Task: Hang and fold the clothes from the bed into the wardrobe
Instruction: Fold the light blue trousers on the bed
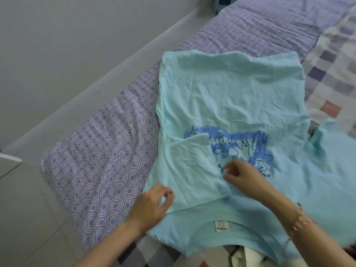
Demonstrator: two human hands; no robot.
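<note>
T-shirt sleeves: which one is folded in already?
The sleeve on the person's left: it lies folded flat over the T-shirt, covering part of the blue print. The other sleeve sticks out sideways onto the checked quilt.

A bed (269,22) is covered by a purple sheet printed with white concentric rings (107,151). Along its right side lies a checked patchwork blanket in lilac, grey and pink squares (335,60), which shows again at the near edge. A crumpled pale turquoise cotton T-shirt (231,93) is spread flat across both, collar nearest the camera, with a white neck label (221,226) and a blue drawn print (240,147). One sleeve (192,166) is folded inward over the print.
</note>
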